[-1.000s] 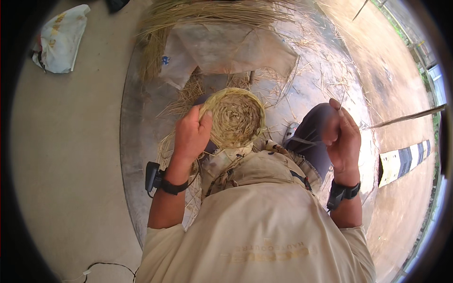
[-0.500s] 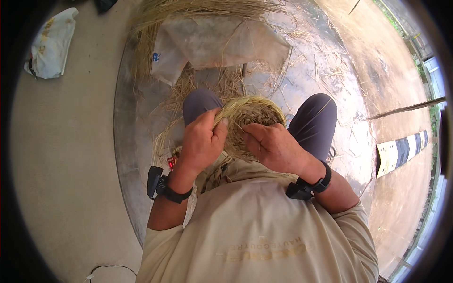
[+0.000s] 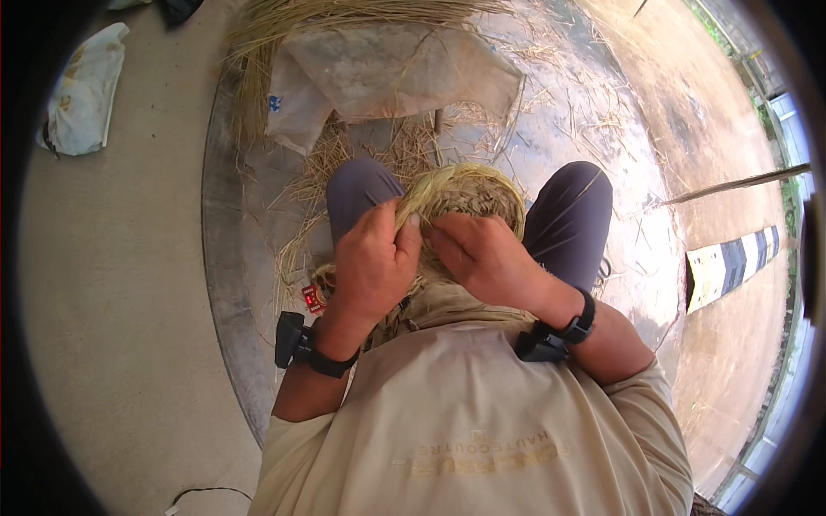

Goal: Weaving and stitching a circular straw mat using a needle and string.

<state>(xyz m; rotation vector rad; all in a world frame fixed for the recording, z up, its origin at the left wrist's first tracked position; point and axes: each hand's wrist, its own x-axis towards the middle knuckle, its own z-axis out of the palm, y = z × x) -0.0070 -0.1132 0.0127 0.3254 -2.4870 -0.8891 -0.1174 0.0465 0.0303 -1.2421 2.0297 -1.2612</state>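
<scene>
A round woven straw basket [image 3: 482, 191] rests between my knees, its open side toward me. My left hand [image 3: 377, 258] is closed on the left part of its rim, thumb pressed against the straw. My right hand [image 3: 483, 258] is held in a pinch just inside the rim, close to the left thumb. What lies between the right fingertips is too small to make out. The basket's lower part is hidden behind my hands. Black straps with small dark devices sit on both wrists.
Long straw stalks [image 3: 361, 19] lie in a pile at the far side, partly under a translucent plastic sheet [image 3: 387, 73]. Loose straw bits litter the grey floor covering. A small red packet [image 3: 313, 299] is beside my left forearm. A white sack [image 3: 84, 90] lies far left, a striped block [image 3: 731, 268] right.
My right hand has moved left and slightly up, to beside my left thumb. The basket has shifted or turned a little in my grip.
</scene>
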